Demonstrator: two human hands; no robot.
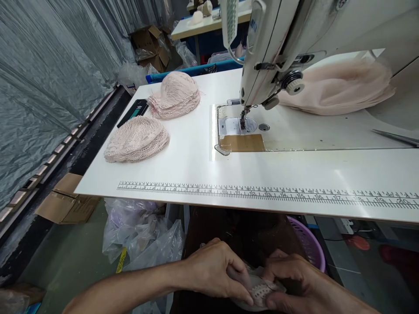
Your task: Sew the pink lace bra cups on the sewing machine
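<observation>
Below the table's front edge, over my lap, my left hand [222, 272] and my right hand [291, 279] pinch a small piece of pale pink lace fabric [261, 293] between them. Its sheer edge shows around the fingers, while the rest is hidden by the hands. On the white table [190, 161] lie two stacks of pink lace cups, a rear stack [176, 96] and a front stack [137, 139]. A sewing machine [268, 56] stands to the right of them, its needle and presser foot over the metal plate.
Folded sheer pink fabric [337, 87] lies behind the machine head. Pointed metal scissors or tweezers [394, 137] rest at the right. A dark phone-like object [133, 112] sits beside the stacks. Plastic bags [144, 235] and a purple basket [309, 244] stand below the table.
</observation>
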